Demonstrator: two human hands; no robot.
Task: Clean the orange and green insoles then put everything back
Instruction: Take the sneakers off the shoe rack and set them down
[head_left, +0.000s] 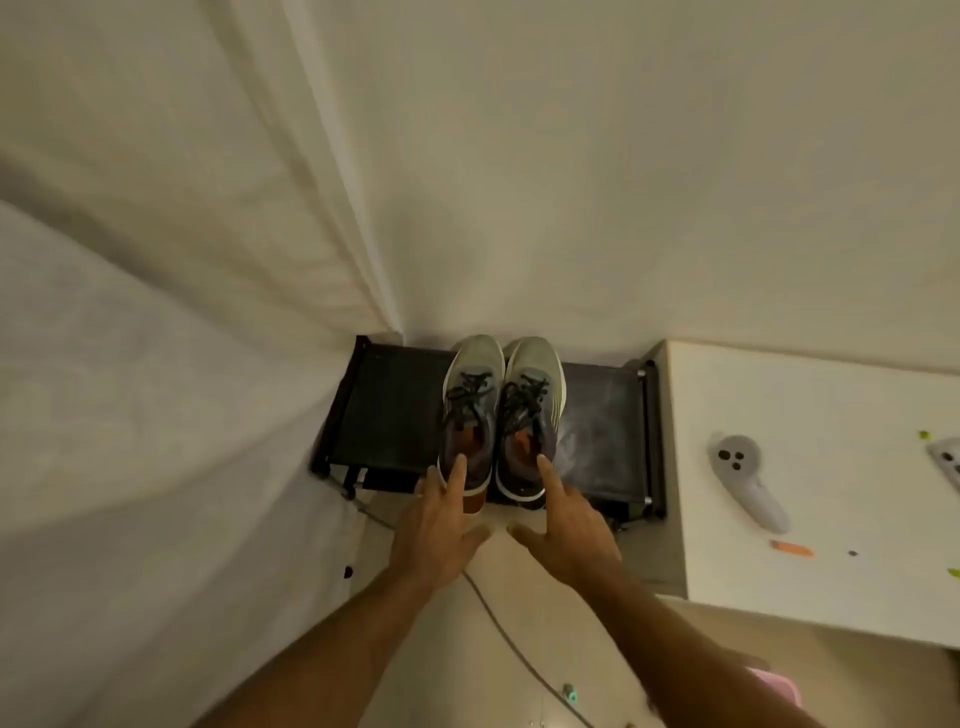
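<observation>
Both shoes (501, 410) sit side by side on the black rack (395, 415) by the far wall, orange insoles (519, 444) showing inside them. The left hand (441, 525) and right hand (569, 530) are spread flat, forefingers touching the heels, gripping nothing. I see no green insoles. Either the pair is just going back or just coming out; I cannot tell which. A controller (743, 480) lies on the table (831, 587) to the right

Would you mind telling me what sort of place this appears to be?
Probably a corner of a home, perhaps an entryway: a low black shoe rack holding grey sneakers against pale curtains, beside a white table.
</observation>
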